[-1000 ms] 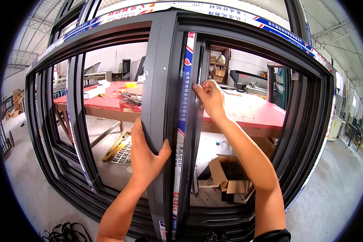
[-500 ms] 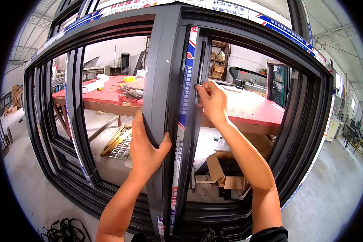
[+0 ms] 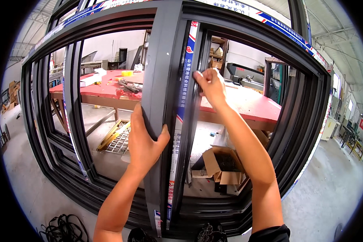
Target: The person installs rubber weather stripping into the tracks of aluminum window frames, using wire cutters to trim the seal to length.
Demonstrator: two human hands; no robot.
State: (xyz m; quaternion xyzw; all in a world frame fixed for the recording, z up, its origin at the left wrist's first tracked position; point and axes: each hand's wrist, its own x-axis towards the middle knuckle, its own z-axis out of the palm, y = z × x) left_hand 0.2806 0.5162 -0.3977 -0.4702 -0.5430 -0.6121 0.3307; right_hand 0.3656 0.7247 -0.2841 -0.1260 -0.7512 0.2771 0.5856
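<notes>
We stand in a workshop, roomy as a hall: metal trusses (image 3: 35,22) under a pale roof (image 3: 330,18), a grey concrete floor (image 3: 322,177), and a big dark window frame (image 3: 159,72) before us. Through it we see a red-topped surface (image 3: 250,101) with what look like tools (image 3: 129,86) on it, a machine (image 3: 250,83) at the back, a shelf (image 3: 226,50) holding boxes (image 3: 216,64), and an open carton (image 3: 232,178) on the floor.
</notes>
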